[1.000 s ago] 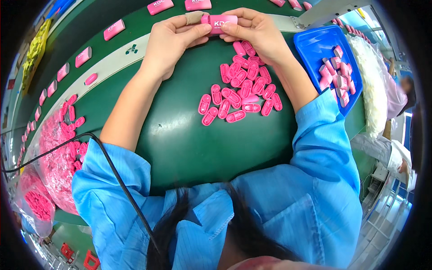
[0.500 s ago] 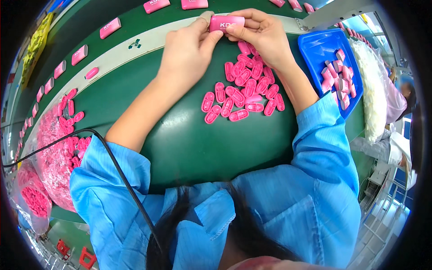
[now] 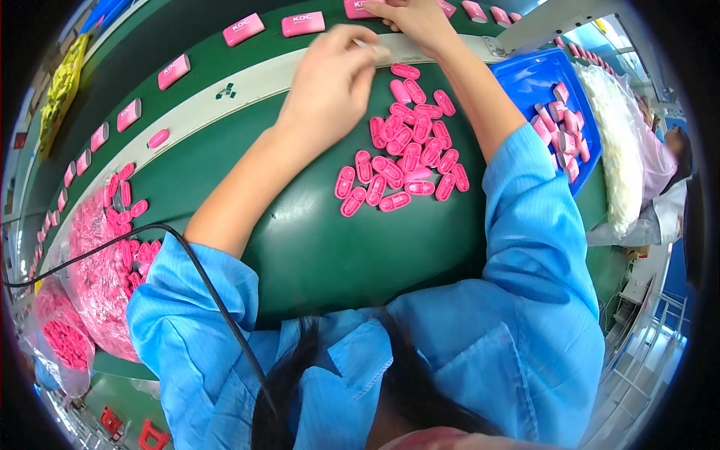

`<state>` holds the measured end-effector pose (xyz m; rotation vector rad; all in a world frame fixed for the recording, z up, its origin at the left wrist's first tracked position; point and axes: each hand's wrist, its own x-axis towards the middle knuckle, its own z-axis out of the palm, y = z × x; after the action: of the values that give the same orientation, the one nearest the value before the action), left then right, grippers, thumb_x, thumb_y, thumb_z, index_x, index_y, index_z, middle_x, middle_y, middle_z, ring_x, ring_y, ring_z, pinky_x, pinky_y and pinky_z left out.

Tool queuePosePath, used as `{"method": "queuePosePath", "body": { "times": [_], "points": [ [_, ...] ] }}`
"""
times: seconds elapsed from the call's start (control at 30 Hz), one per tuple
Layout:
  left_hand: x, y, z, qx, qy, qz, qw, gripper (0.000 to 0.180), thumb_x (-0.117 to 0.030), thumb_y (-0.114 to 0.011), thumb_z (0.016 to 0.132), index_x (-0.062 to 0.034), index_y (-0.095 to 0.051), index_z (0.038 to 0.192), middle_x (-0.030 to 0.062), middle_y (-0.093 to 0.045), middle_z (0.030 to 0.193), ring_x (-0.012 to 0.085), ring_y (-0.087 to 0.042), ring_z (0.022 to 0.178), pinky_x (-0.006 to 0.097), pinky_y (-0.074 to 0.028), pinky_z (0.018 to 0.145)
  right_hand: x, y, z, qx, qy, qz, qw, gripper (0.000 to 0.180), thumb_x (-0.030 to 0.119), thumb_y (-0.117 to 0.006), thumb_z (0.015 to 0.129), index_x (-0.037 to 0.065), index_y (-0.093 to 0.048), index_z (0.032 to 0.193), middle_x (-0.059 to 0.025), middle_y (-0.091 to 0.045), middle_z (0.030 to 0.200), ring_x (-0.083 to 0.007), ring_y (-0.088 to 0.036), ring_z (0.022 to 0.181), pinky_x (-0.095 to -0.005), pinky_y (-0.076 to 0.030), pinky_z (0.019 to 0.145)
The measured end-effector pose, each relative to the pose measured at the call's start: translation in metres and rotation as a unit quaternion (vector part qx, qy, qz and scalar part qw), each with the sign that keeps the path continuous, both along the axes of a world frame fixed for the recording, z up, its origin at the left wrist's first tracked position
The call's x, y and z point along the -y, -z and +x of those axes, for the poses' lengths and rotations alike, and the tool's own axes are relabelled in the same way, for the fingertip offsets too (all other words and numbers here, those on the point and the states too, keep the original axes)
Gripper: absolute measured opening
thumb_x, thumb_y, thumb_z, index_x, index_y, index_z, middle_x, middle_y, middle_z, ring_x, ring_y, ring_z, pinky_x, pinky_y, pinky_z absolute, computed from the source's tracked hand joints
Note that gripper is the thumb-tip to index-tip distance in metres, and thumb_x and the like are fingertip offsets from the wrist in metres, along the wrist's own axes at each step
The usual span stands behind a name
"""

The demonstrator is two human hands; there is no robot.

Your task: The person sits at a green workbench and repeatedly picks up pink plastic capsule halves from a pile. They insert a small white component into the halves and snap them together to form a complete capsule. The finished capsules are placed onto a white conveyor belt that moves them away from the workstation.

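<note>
My right hand is over the dark green belt at the top, its fingers closed on a pink flat-oval casing. My left hand hovers over the pale rail to the left, fingers bent and partly smeared by motion. A whitish cover shows at one of its fingertips. Nothing can be made out in that hand. Below and between the hands, a loose pile of small pink oval end caps lies on the green tabletop. Most of them show their hollow side; a few lie smooth side up.
Pink casings stand spaced along the curved belt. One cap sits on the rail. At right, a blue tray holds more casings, beside a white bag. Left are a plastic bag of pink caps and a black cable.
My right hand has carried the casing from over the rail up to the belt. My left hand has let go of it and drawn back. Casings on the belt have shifted left.
</note>
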<state>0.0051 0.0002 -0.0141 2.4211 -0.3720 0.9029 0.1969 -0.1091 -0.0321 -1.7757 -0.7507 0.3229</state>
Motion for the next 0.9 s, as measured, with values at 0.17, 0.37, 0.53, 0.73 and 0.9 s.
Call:
{"method": "queuePosePath", "body": {
  "times": [0.17, 0.37, 0.53, 0.73, 0.9],
  "points": [
    [0.008, -0.001, 0.002, -0.032, 0.14, 0.117, 0.983, 0.017, -0.006, -0.068, 0.081, -0.0103, -0.069, 0.098, 0.0052, -0.064, 0.107, 0.0276, -0.059, 0.099, 0.038, -0.051, 0.087, 0.016, -0.004, 0.035, 0.309, 0.15, -0.081, 0.936, 0.024, 0.014, -0.065, 0.089, -0.004, -0.066, 0.105, -0.0182, -0.069, 0.096, -0.0306, -0.067, 0.086, -0.0398, -0.054, 0.08],
    [0.014, -0.011, -0.008, -0.17, 0.049, 0.121, 0.977, 0.015, -0.011, -0.065, 0.086, -0.004, -0.066, 0.1, 0.011, -0.065, 0.101, 0.0334, -0.064, 0.092, 0.041, -0.054, 0.08, 0.063, -0.002, 0.074, 0.354, 0.102, -0.342, 0.865, 0.022, 0.019, -0.06, 0.09, 0.002, -0.071, 0.097, -0.0216, -0.07, 0.092, -0.0404, -0.066, 0.089, -0.048, -0.052, 0.082],
    [0.01, -0.006, -0.012, -0.163, 0.013, 0.102, 0.981, 0.017, -0.011, -0.064, 0.089, -0.0032, -0.066, 0.104, 0.0139, -0.065, 0.097, 0.0341, -0.066, 0.084, 0.041, -0.055, 0.077, 0.058, -0.021, 0.015, 0.297, 0.154, -0.184, 0.924, 0.022, 0.018, -0.069, 0.087, 0.0, -0.069, 0.099, -0.0187, -0.071, 0.086, -0.0303, -0.069, 0.081, -0.0384, -0.054, 0.074],
    [-0.016, -0.01, 0.0, -0.246, -0.03, -0.285, 0.926, 0.028, -0.017, -0.064, 0.095, 0.0031, -0.062, 0.115, 0.0096, -0.069, 0.095, 0.0137, -0.068, 0.087, 0.026, -0.055, 0.079, 0.06, -0.024, -0.047, -0.145, -0.055, 0.099, 0.983, 0.032, 0.01, -0.07, 0.088, 0.0, -0.061, 0.117, -0.006, -0.069, 0.1, -0.0136, -0.066, 0.085, -0.0269, -0.053, 0.072],
    [-0.015, -0.002, 0.003, -0.272, 0.084, -0.514, 0.809, 0.03, -0.015, -0.065, 0.094, 0.0024, -0.061, 0.118, 0.0093, -0.068, 0.104, 0.0149, -0.067, 0.094, 0.028, -0.055, 0.089, 0.046, -0.017, -0.073, -0.193, -0.134, 0.173, 0.956, 0.033, 0.003, -0.065, 0.091, 0.001, -0.057, 0.122, -0.0078, -0.068, 0.105, -0.0137, -0.066, 0.092, -0.0258, -0.054, 0.08]
  ]
}}
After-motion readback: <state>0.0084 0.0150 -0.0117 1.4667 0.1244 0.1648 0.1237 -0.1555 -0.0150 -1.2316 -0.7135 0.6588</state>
